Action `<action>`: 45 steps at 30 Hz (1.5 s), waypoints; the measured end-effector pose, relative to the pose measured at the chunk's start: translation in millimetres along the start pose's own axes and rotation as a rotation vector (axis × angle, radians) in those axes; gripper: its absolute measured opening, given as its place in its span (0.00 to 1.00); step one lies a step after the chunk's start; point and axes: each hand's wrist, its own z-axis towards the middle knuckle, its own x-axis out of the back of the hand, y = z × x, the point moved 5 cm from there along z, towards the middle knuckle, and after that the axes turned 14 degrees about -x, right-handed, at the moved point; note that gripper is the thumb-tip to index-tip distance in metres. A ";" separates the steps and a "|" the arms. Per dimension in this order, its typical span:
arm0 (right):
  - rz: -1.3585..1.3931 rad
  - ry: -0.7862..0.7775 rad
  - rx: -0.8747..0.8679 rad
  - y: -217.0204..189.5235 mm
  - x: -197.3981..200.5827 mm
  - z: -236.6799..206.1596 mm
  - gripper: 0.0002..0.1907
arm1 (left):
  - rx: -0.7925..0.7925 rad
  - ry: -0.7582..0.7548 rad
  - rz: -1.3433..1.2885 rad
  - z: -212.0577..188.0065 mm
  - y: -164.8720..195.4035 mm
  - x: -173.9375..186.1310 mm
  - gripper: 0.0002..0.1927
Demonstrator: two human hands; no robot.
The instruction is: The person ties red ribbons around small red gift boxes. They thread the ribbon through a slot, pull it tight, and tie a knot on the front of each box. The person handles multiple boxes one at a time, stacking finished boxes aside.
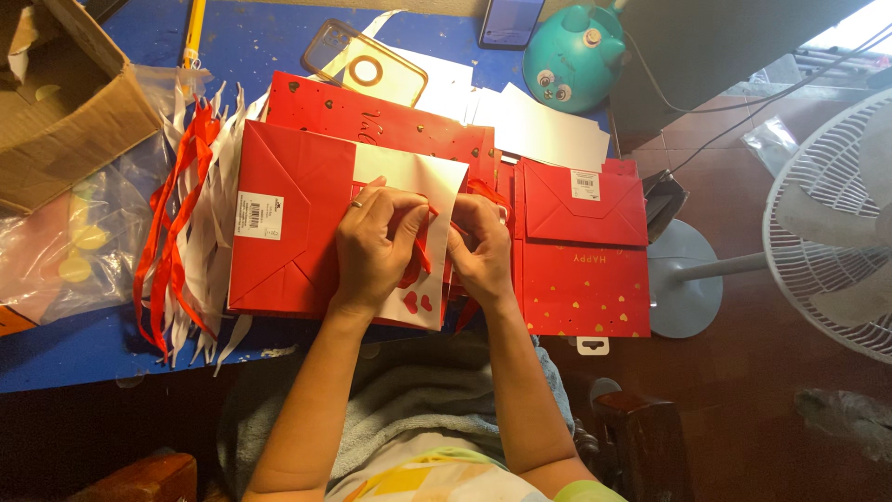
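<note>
A flat red paper gift bag (288, 223) lies on the blue table (84, 349) in front of me, with a white card (409, 172) bearing small red hearts on top of it. My left hand (372, 246) rests on the card, a ring on one finger, fingertips pinching a red ribbon (423, 244). My right hand (481, 246) sits just to its right, fingers curled on the same ribbon at the card's edge. Both hands touch each other over the card.
More red bags (583, 251) lie to the right, another red sheet (372, 116) behind. Red and white ribbons (186, 232) fan out at left, by a cardboard box (65, 112) and plastic bag (65, 242). A phone case (364, 63), teal gadget (571, 58), white fan (832, 232) stand around.
</note>
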 end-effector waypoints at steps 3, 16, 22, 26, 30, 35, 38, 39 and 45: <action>0.069 -0.011 -0.018 5.6 1.2 -0.9 0.10 | -0.043 -0.020 0.034 4.2 3.9 1.2 0.07; 0.007 0.060 -0.004 10.7 3.5 1.1 0.04 | -0.027 -0.008 0.063 0.2 -0.3 -1.5 0.07; 0.075 0.071 -0.055 9.8 2.4 2.8 0.07 | 0.002 -0.010 0.048 -0.9 -2.3 -2.7 0.06; 0.115 0.048 -0.038 13.4 2.5 3.2 0.04 | -0.030 -0.030 0.064 3.6 2.2 -1.1 0.06; 0.069 0.057 -0.022 15.9 3.8 2.8 0.04 | -0.063 -0.069 0.099 7.2 7.2 0.0 0.05; 0.065 0.045 -0.016 11.9 3.6 1.3 0.07 | -0.040 -0.048 0.082 5.6 7.1 -1.5 0.04; -0.008 0.083 0.001 7.4 3.4 1.1 0.04 | -0.038 -0.030 0.070 3.2 5.9 -1.3 0.04; -0.046 0.097 0.019 5.6 3.7 1.0 0.04 | -0.038 -0.026 0.071 2.8 5.4 -1.7 0.04; -0.298 0.165 0.146 0.2 4.9 0.1 0.04 | -0.044 -0.020 0.067 -1.6 0.4 -3.1 0.04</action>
